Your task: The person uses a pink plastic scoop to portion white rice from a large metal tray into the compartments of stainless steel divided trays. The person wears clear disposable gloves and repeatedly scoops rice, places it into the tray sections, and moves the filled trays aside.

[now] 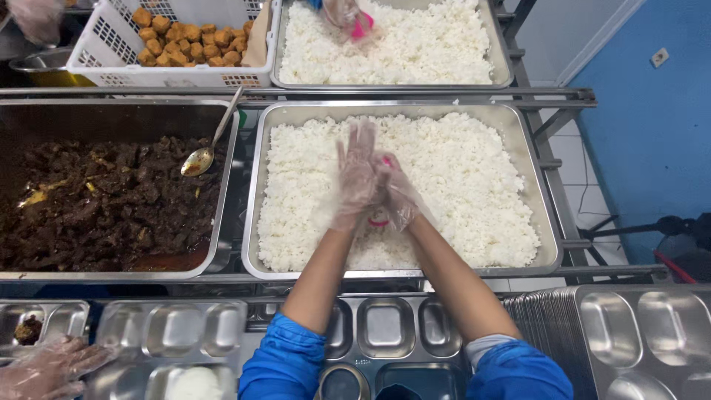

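Note:
Both my hands wear clear plastic gloves and hover over a large steel pan of white rice (459, 170). My left hand (355, 178) is flat, fingers up, pressed against a pink cup-like scoop (379, 221) that my right hand (398, 194) holds. The scoop is mostly hidden between the two hands. Below my arms lies an empty steel compartment tray (385, 326).
A pan of dark stewed meat (104, 200) with a spoon (204, 155) sits left. Behind are a white basket of fried cubes (189, 41) and a second rice pan (415, 44) with another person's gloved hand (344, 15). Stacked trays (629, 333) right; another gloved hand (44, 367) lower left.

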